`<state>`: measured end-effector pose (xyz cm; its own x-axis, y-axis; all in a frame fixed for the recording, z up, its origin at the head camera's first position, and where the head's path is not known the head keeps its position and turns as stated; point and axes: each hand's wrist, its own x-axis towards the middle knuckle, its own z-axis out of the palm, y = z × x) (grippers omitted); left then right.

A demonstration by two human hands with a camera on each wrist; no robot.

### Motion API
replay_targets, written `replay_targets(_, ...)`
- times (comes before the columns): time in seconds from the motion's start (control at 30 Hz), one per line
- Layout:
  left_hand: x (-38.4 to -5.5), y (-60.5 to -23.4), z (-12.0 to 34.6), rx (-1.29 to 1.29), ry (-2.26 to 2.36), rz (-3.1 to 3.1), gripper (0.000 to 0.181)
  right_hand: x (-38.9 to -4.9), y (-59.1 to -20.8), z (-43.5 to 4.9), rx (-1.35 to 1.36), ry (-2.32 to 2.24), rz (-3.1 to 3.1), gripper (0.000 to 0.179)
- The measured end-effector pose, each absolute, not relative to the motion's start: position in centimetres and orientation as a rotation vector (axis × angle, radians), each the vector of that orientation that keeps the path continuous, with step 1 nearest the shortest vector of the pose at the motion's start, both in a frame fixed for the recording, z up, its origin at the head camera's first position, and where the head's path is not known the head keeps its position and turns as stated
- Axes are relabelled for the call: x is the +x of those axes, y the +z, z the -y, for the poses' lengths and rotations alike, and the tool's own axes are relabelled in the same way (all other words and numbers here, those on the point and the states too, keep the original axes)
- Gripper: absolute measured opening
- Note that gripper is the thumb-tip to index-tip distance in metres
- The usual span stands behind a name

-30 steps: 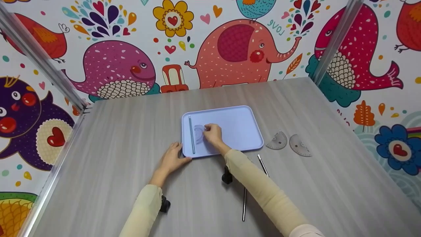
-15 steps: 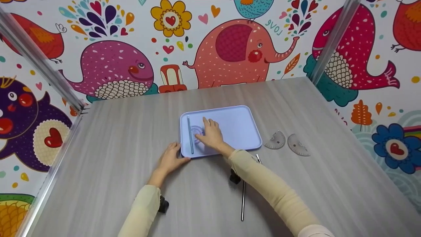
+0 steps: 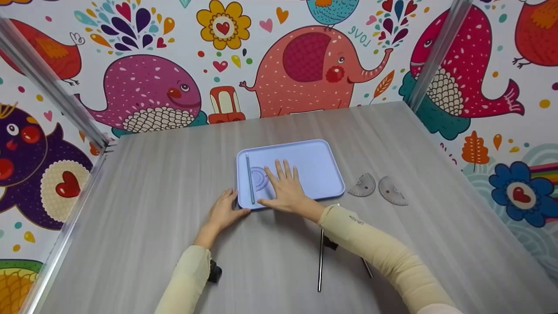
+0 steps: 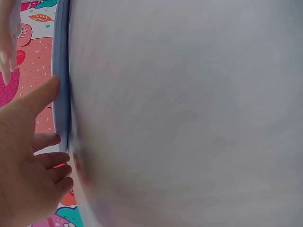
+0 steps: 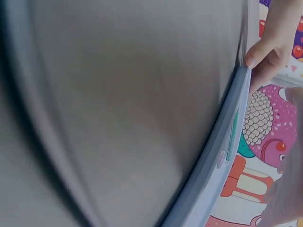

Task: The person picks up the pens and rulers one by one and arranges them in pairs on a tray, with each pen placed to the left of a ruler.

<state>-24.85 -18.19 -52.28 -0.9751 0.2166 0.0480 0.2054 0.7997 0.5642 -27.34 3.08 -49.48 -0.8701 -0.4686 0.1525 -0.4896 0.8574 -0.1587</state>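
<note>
A pale lilac tray [image 3: 311, 157] lies on the table. My left hand [image 3: 223, 211] holds its near left corner, thumb on the front edge and fingers along the left side; in the left wrist view the thumb and fingertips touch the tray rim [image 4: 61, 109]. Inside, along the left end, lies a thin teal pencil-like stick [image 3: 250, 179]. Just right of it sits a clear purplish protractor [image 3: 259, 179], flat. My right hand [image 3: 285, 187] is spread over the tray's front part, fingers straight, holding nothing, beside the protractor. Whether its palm touches the tray, I cannot tell.
Two clear half-round protractors [image 3: 362, 185] lie on the table right of the tray. In front are two thin dark shiny sticks [image 3: 321, 261], partly hidden under the right forearm. Patterned walls with metal posts [image 3: 440, 56] border the table.
My right hand has let go of the protractor in the tray, spread its fingers and drawn back toward the front right. My left hand stays at the corner.
</note>
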Motion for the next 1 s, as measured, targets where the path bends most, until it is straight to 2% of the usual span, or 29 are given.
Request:
replay_targets(0.47, -24.9, -52.4, 18.1, 0.340, 0.931, -2.965, 0.072, -24.2, -49.0, -4.5, 0.859, 0.173, 2.860, 0.097)
replay_targets(1.0, -24.9, -52.4, 18.2, 0.345, 0.924, -2.956, 0.071, -21.0, -48.9, -6.3, 0.791, 0.268, 2.896, 0.091)
